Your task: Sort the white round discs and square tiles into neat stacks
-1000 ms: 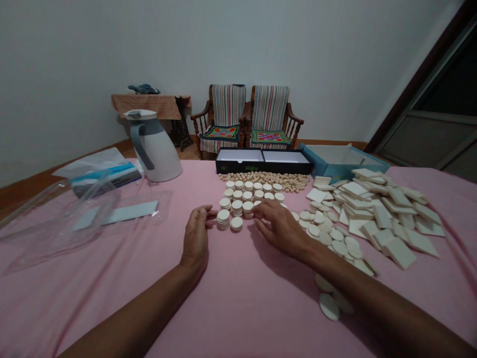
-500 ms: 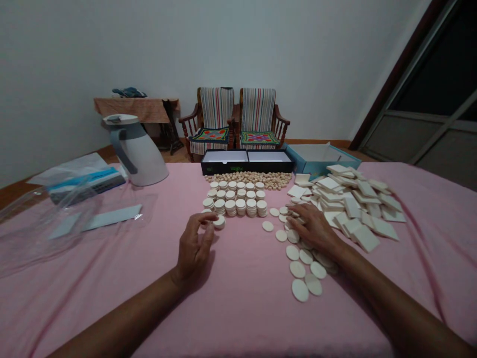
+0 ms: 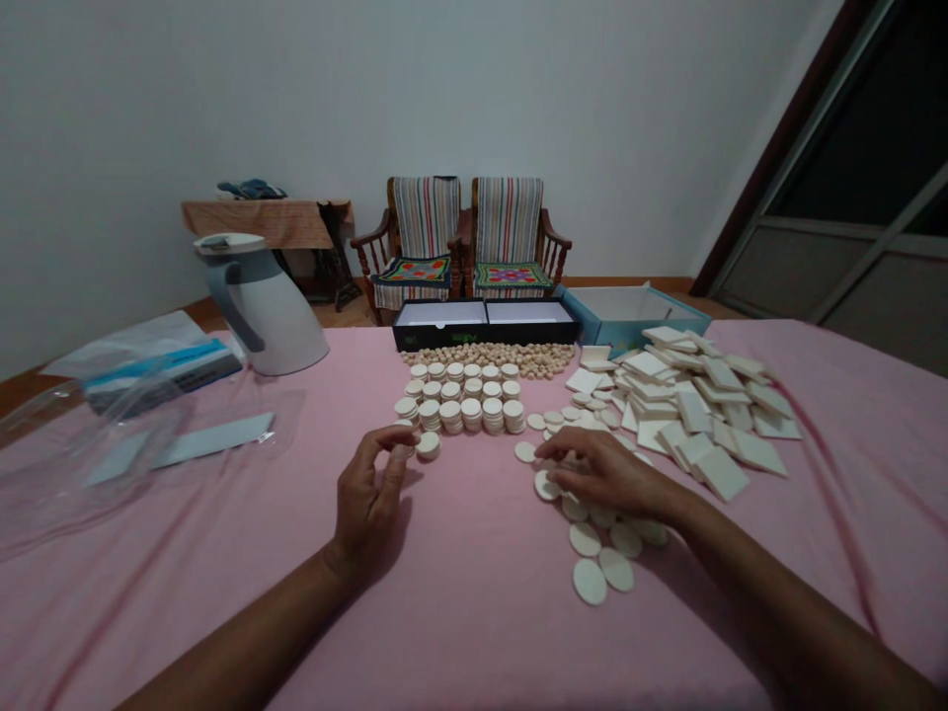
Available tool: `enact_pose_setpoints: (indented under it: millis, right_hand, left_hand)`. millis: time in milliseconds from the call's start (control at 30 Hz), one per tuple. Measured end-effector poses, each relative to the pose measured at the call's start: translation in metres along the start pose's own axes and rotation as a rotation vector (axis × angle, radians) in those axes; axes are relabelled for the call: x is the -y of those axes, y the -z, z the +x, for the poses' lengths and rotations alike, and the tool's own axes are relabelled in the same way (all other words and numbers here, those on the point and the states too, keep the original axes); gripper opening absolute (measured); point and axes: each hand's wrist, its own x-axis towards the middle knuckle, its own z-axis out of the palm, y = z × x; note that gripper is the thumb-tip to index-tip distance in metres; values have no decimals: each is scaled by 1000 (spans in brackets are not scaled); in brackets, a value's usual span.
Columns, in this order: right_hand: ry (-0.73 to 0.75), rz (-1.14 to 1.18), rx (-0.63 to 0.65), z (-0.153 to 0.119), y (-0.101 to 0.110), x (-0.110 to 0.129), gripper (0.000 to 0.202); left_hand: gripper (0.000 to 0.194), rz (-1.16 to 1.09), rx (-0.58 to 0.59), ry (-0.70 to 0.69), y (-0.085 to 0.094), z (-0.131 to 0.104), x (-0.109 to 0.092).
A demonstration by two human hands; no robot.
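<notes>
Rows of stacked white discs (image 3: 471, 415) stand on the pink cloth at the centre. Nearest me is a short stack (image 3: 428, 446), with my left hand (image 3: 372, 489) just left of it, thumb and forefinger apart and nothing seen between them. Loose white discs (image 3: 590, 581) lie scattered to the right. Over them is my right hand (image 3: 603, 474), palm down, its fingertips at a disc (image 3: 547, 485). Whether it grips that disc is hard to tell; its fingers look apart. Several discs are hidden under this hand.
Square white tiles (image 3: 696, 405) are heaped at the right. Small wooden beads (image 3: 504, 355) lie before a black box (image 3: 444, 336) and a blue box (image 3: 637, 321). At the left are a jug (image 3: 277, 321), a blue packet (image 3: 163, 375) and clear plastic packaging (image 3: 288, 425).
My right hand has moved toward me and a little left across the loose discs. My left hand has shifted slightly left, away from the short stack. The view has moved slightly.
</notes>
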Motion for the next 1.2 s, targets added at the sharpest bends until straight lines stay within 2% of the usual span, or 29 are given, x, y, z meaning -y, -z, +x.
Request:
enact_pose_setpoints:
  millis: [67, 167, 300, 367, 533, 700, 800, 867, 967, 1067, 1200]
  right_hand:
    - [-47, -67, -81, 14, 1, -6, 25]
    - [-142, -296, -169, 35, -1, -17, 35]
    - [-242, -436, -40, 47, -4, -24, 29]
    - [-258, -448, -21, 45, -5, -23, 27]
    - [-195, -334, -21, 31, -5, -16, 29]
    - [-76, -74, 27, 20, -6, 3, 27]
    - [-21, 23, 61, 20, -3, 5, 26]
    - [-70, -62, -54, 23, 0, -3, 27]
    - [-256, -308, -259, 27, 4, -26, 28]
    - [-401, -460, -232, 28, 4, -44, 29]
    - [-432, -478, -126, 24, -1, -51, 35]
  left_hand:
    - [24, -30, -37, 13, 1, 3, 2]
    - [24, -68, -106, 34, 4, 10, 4]
    - [24, -95, -189, 147, 7, 20, 12]
    - [24, -126, -212, 217, 8, 25, 18]
    - [27, -202, -229, 297, 10, 31, 30]
    - [26, -223, -239, 313, 11, 32, 30]
    - [28, -216, -233, 309, 11, 32, 30]
    - [29, -208, -228, 306, 11, 32, 30]
    - [30, -200, -216, 309, 11, 32, 30]
    - [30, -198, -220, 312, 11, 32, 29]
    - [31, -189, -228, 314, 10, 33, 29]
